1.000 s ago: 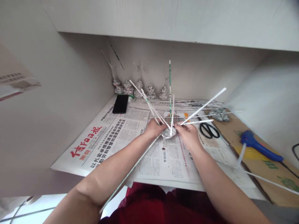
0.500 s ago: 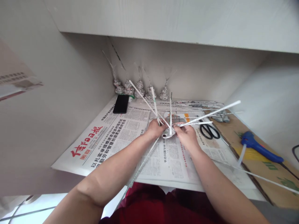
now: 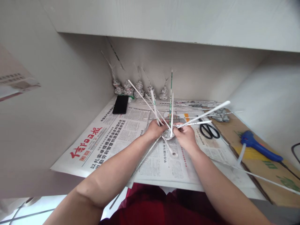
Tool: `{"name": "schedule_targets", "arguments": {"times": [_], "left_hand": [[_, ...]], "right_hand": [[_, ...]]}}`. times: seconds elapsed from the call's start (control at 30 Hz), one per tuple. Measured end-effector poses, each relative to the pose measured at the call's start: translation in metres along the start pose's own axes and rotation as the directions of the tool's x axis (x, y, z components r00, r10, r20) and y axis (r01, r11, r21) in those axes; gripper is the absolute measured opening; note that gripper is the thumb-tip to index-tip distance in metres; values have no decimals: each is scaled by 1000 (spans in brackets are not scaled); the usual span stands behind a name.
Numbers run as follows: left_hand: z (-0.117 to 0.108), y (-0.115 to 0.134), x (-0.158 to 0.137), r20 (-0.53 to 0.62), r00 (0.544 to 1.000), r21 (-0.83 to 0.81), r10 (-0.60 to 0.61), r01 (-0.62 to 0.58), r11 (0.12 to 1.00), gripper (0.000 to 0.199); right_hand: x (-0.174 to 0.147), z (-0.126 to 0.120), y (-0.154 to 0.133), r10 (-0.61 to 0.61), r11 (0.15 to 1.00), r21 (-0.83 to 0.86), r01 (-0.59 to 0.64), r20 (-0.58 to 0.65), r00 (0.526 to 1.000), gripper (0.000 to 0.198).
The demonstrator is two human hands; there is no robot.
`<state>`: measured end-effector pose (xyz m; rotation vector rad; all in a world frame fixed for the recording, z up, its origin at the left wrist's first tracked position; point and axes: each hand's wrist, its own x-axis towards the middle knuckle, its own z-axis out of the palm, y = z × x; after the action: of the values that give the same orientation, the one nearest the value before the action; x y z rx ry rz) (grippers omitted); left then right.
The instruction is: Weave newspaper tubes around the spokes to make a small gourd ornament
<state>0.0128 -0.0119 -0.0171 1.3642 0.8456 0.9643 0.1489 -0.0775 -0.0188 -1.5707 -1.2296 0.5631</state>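
Between my two hands is a small woven piece of rolled newspaper (image 3: 167, 134), with several white paper sticks fanning up and outward from it. My left hand (image 3: 155, 129) pinches its left side, fingers closed round the woven edge and stick bases. My right hand (image 3: 186, 134) grips the right side, thumb near the rim, by the sticks that slant right. One hollow paper tube (image 3: 172, 152) points toward me below the piece. A green-patterned paper stick (image 3: 171, 97) stands upright behind it. My fingertips are partly hidden among the sticks.
Newspaper sheets (image 3: 105, 140) cover the table. Behind lie a black phone (image 3: 120, 104), several woven gourd shapes (image 3: 138, 89) and a bundle of paper sticks (image 3: 187, 104). To the right are black scissors (image 3: 209, 130) and a blue glue gun (image 3: 260, 147) on cardboard (image 3: 257, 184). A shelf board hangs overhead.
The green-patterned stick now stands tall behind the woven piece. One hollow tube has swung down toward me. The right-slanting sticks have shifted slightly left; both hands keep their grip.
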Motion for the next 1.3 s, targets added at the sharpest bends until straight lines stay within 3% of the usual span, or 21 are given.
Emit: {"name": "schedule_targets", "arguments": {"times": [0.1,0.33,0.47,0.6,0.73,0.87,0.93,1.0,1.1,1.2,1.3], "left_hand": [[1,-2,1,-2,1000,-35,7,-7,999,31],[0,-1,2,-61,996,189,61,-49,981,17],[-1,1,1,-33,995,278,90,-77,957,13],[-4,3,1,-9,997,235,80,-76,969,11],[-6,3,6,-106,992,70,76,-68,995,15],[-10,3,11,-260,963,-9,77,-82,997,14],[-12,3,14,-316,947,-8,64,-70,998,12],[-14,3,16,-329,944,-11,19,-24,1000,12],[-15,2,19,-315,946,-53,-81,68,996,15],[-14,0,20,-264,948,-94,-179,159,983,20],[-12,-3,19,-217,957,-71,-191,180,981,21]], "right_hand": [[0,-1,0,-9,1000,0,9,31,999,25],[-2,-3,-10,30,998,-56,-32,-34,999,18],[-3,-3,-10,37,995,-90,-42,-51,998,15],[-2,-2,-7,17,993,-113,-22,-46,999,18],[-4,-3,-13,-132,975,-194,110,-101,986,26],[-9,-7,-23,-348,893,-355,276,-159,924,23],[-11,-7,-23,-313,894,-372,249,-123,942,23],[-12,-5,-21,-187,928,-334,167,-28,982,30],[-10,0,-14,-33,979,-198,52,99,995,39],[-6,1,-7,27,996,-92,-18,98,995,52],[-2,-3,-3,18,995,-104,-10,78,997,63]]}}
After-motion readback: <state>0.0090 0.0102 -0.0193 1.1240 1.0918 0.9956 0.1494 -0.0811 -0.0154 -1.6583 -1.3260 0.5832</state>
